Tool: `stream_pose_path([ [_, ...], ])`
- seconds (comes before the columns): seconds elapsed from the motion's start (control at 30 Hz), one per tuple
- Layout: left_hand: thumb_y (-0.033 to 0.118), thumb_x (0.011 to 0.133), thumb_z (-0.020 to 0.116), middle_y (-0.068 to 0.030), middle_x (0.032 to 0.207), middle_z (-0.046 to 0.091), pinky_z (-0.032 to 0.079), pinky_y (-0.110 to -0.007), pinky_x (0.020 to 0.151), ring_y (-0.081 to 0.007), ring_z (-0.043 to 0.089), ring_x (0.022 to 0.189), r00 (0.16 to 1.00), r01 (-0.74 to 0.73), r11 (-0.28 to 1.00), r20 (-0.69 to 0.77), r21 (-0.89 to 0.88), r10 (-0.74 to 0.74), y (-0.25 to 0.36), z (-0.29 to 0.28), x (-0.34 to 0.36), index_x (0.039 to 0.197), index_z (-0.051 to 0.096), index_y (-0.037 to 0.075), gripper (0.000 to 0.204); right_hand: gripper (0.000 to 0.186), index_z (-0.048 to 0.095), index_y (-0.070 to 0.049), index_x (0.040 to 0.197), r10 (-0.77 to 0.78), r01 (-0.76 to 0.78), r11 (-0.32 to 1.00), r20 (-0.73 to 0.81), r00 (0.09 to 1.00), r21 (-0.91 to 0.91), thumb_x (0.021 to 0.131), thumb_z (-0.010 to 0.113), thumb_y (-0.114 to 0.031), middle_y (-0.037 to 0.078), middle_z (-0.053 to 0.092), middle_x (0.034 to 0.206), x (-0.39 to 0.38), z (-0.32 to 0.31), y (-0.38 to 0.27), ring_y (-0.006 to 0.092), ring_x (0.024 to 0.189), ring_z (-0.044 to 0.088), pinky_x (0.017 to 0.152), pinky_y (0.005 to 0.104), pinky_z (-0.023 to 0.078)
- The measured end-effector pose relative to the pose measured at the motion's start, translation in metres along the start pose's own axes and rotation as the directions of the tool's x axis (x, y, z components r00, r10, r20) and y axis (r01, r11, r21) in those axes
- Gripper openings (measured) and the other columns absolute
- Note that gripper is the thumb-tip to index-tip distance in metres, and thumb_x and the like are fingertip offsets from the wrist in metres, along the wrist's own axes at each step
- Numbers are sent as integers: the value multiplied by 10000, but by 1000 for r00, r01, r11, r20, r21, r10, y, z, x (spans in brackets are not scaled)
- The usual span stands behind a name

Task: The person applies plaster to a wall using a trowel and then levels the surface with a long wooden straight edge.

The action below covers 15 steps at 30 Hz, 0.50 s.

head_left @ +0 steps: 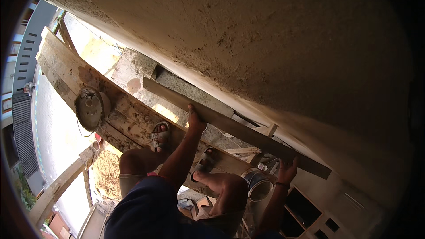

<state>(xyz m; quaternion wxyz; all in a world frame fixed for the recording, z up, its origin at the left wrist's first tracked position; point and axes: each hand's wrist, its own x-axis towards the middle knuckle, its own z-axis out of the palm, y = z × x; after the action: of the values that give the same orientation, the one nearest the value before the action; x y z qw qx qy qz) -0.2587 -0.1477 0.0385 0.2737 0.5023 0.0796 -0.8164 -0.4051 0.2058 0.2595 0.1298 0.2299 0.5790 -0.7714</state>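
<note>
A long, flat, grey straightedge board [239, 130] runs diagonally beside the rough plastered wall [283, 53]. My left hand [195, 119] grips it left of its middle, fingers over its lower edge. My right hand [287, 170] holds it toward its right end, fingers bent up against it. My feet in sandals stand on a mud-spattered wooden plank walkway [133, 124]. A mortar-caked bucket [90, 108] with a wire handle sits on the planks to my left; a second bucket [259, 188] is beside my right foot.
A timber rail [57, 190] and scaffold poles show at the lower left. Below the planks are concrete ledges [170, 86], sunlit ground and clutter. A grey building [24, 106] with slatted panels stands at the far left. Dark openings [301, 210] show below right.
</note>
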Motion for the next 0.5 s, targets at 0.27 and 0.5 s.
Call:
stream_pose_path([
  [0.27, 432, 917, 536, -113, 1270, 504, 509, -474, 860, -283, 540, 1092, 987, 137, 990, -86, 40, -133, -114, -82, 222, 1291, 455, 88, 514, 455, 468, -92, 1277, 27, -62, 986, -216, 976, -155, 895, 591, -306, 115, 532, 1187, 141, -32, 139, 308, 1084, 527, 954, 519, 431],
  [0.5, 424, 927, 508, -88, 1206, 547, 508, -425, 844, -273, 541, 1090, 998, -15, 899, 57, 437, -11, -143, -105, 323, 1237, 495, 89, 457, 395, 502, -88, 1225, 87, -110, 990, -232, 969, -91, 884, 609, -257, 145, 560, 1195, 219, -64, 208, 343, 1097, 546, 941, 532, 446],
])
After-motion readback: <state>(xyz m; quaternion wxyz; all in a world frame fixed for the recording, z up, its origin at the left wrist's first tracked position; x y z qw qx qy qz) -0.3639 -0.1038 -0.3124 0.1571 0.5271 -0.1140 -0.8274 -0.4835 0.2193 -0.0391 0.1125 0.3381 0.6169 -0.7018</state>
